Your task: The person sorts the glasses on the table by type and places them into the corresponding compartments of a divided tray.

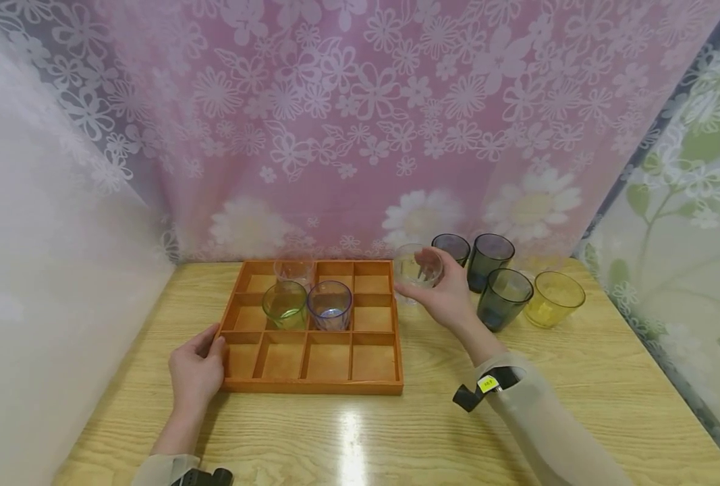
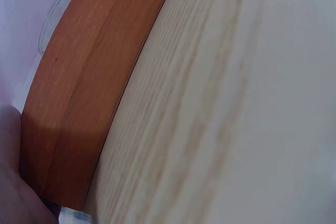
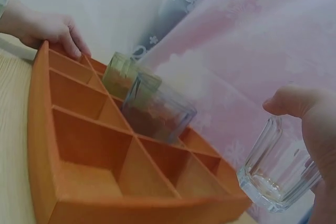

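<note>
My right hand (image 1: 445, 290) grips a clear glass (image 1: 409, 266), held just off the right side of a wooden compartment tray (image 1: 311, 387). In the right wrist view this clear glass (image 3: 275, 182) hangs tilted, with the thumb at its rim. My left hand (image 1: 197, 368) holds the tray's left wall near the front, thumb over the edge. Three glasses stand upright in the tray: a green glass (image 1: 284, 317) in the middle row, a bluish-purple glass (image 1: 330, 314) beside it on the right, and a clear glass (image 1: 294, 270) behind the green one.
Right of the tray, several glasses stand on the wooden table (image 1: 445, 432): dark grey ones (image 1: 505, 304) and a yellow glass (image 1: 555, 300). One dark glass (image 1: 451, 244) is partly hidden behind my right hand. A pink flowered curtain (image 1: 360, 135) hangs along the table's back edge.
</note>
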Demonstrator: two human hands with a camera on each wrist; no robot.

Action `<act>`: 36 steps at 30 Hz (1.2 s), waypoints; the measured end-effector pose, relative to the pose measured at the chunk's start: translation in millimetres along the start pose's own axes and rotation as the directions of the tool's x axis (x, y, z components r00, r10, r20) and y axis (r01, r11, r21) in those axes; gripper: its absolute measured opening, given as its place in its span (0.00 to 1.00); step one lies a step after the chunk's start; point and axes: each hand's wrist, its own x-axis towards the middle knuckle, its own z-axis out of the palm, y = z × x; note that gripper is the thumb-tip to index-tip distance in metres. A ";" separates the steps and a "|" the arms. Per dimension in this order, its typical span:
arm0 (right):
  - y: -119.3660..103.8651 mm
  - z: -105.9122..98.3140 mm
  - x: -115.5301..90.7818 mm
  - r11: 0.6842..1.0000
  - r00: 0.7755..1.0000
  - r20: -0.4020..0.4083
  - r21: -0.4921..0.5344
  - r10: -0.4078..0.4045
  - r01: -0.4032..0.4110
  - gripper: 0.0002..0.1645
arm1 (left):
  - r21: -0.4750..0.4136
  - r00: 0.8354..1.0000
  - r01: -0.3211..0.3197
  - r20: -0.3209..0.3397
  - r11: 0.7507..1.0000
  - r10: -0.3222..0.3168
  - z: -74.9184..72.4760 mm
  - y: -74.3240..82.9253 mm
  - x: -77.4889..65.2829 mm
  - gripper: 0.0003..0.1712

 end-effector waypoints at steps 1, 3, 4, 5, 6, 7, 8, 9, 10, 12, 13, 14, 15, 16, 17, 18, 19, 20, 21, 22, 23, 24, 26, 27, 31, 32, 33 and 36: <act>-2.0 2.6 3.2 1.000 1.000 0.001 0.007 -0.001 0.001 0.52 | -0.003 1.000 0.001 0.000 1.000 -0.001 0.1 -0.4 0.4 0.17; -5.7 7.8 9.5 1.000 1.000 0.004 0.020 -0.002 0.002 0.53 | -0.005 1.000 0.002 0.002 1.000 -0.002 -0.2 -1.2 0.9 0.17; -7.4 10.4 12.6 1.000 1.000 0.008 0.028 -0.001 0.001 0.53 | -0.006 1.000 0.003 0.002 1.000 -0.003 -0.1 -1.5 1.3 0.17; -9.1 12.9 15.5 0.999 1.000 0.011 0.037 -0.001 0.000 0.53 | -0.006 1.000 0.003 0.002 1.000 -0.003 -0.3 -1.9 1.4 0.17; -10.8 15.3 18.3 0.999 1.000 0.015 0.043 0.001 -0.001 0.53 | -0.008 1.000 0.003 0.001 1.000 -0.003 -0.2 -2.0 1.7 0.17; -12.5 17.6 21.1 0.999 1.000 0.020 0.051 0.008 -0.009 0.53 | -0.007 1.000 0.001 0.000 1.000 -0.001 -0.4 -2.2 1.8 0.17; -13.8 20.2 23.8 0.998 1.000 0.026 0.060 0.012 -0.013 0.53 | -0.005 1.000 0.001 -0.001 1.000 -0.001 -0.5 -2.3 1.9 0.17; -14.7 22.9 26.6 0.998 0.999 0.033 0.064 0.017 -0.019 0.54 | -0.002 1.000 -0.002 -0.003 1.000 0.002 -0.6 -2.6 2.0 0.17; -15.3 25.7 29.4 0.998 0.999 0.038 0.067 0.020 -0.022 0.54 | -0.003 1.000 -0.003 -0.005 1.000 0.003 -0.5 -2.8 2.3 0.17; -15.9 31.9 34.5 0.997 0.999 0.049 0.070 0.023 -0.027 0.53 | -0.001 1.000 -0.005 -0.007 1.000 0.005 -0.7 -3.4 2.6 0.17; -15.7 35.4 37.5 0.997 0.998 0.053 0.073 0.022 -0.026 0.53 | 0.001 1.000 -0.004 -0.008 1.000 0.004 -0.8 -3.9 2.7 0.17; -15.2 38.9 40.5 0.997 0.998 0.059 0.079 0.018 -0.022 0.53 | 0.001 1.000 -0.003 -0.008 1.000 0.003 -0.9 -4.3 2.8 0.17; -14.8 42.2 43.2 0.996 0.998 0.066 0.085 0.014 -0.020 0.53 | 0.001 1.000 -0.004 -0.008 1.000 0.004 -1.1 -4.6 2.8 0.17; -15.3 45.6 45.6 0.996 0.997 0.071 0.092 0.011 -0.018 0.52 | 0.003 1.000 -0.003 -0.007 1.000 0.003 -1.2 -4.8 2.8 0.17; -15.7 49.0 48.2 0.995 0.997 0.078 0.103 0.009 -0.017 0.52 | 0.006 1.000 0.000 -0.006 1.000 0.000 -1.3 -5.1 2.7 0.17; -16.3 52.3 50.7 0.994 0.997 0.082 0.111 0.011 -0.020 0.52 | 0.005 1.000 0.001 -0.007 1.000 -0.001 -1.5 -5.0 2.5 0.17; -16.7 55.4 53.1 0.993 0.996 0.087 0.114 0.012 -0.022 0.52 | 0.005 1.000 0.003 -0.006 1.000 -0.003 -1.7 -4.9 2.4 0.17; -17.4 58.1 55.0 0.993 0.996 0.092 0.118 0.015 -0.026 0.52 | 0.003 1.000 0.005 -0.006 1.000 -0.005 -1.8 -4.7 2.3 0.17; -17.8 60.8 57.1 0.992 0.995 0.096 0.119 0.020 -0.031 0.53 | 0.001 1.000 0.005 -0.006 1.000 -0.005 -1.9 -4.3 2.3 0.17; -18.2 63.4 59.2 0.992 0.995 0.100 0.118 0.023 -0.035 0.53 | -0.001 1.000 0.007 -0.005 1.000 -0.007 -2.0 -4.0 2.2 0.17; -18.0 65.9 61.4 0.992 0.994 0.103 0.117 0.025 -0.038 0.53 | -0.006 1.000 0.008 -0.003 1.000 -0.008 -2.0 -3.6 2.4 0.17; -18.1 68.2 63.2 0.993 0.994 0.106 0.110 0.028 -0.040 0.53 | -0.011 1.000 0.008 -0.002 1.000 -0.008 -2.0 -3.3 2.6 0.17; -17.6 73.2 67.1 0.994 0.993 0.115 0.105 0.028 -0.040 0.54 | -0.012 1.000 0.010 0.003 1.000 -0.010 -1.7 -3.2 3.2 0.17; -17.0 75.9 69.2 0.994 0.993 0.118 0.105 0.028 -0.041 0.54 | -0.010 1.000 0.011 0.004 1.000 -0.011 -1.6 -3.1 3.4 0.17; -13.5 87.4 77.2 0.993 0.991 0.132 0.111 0.017 -0.032 0.53 | -0.012 1.000 0.015 0.003 1.000 -0.015 -0.7 -2.9 3.9 0.17; -11.9 90.3 79.3 0.993 0.990 0.138 0.115 0.015 -0.031 0.53 | -0.014 1.000 0.014 0.000 1.000 -0.014 -0.5 -2.8 3.8 0.17; -10.1 93.2 81.0 0.992 0.989 0.146 0.120 0.016 -0.034 0.53 | -0.016 1.000 0.013 -0.002 1.000 -0.013 -0.3 -2.7 3.5 0.17; -5.2 100.5 85.0 0.990 0.985 0.173 0.138 0.018 -0.042 0.52 | -0.024 1.000 0.008 -0.008 1.000 -0.008 0.4 -3.0 2.5 0.17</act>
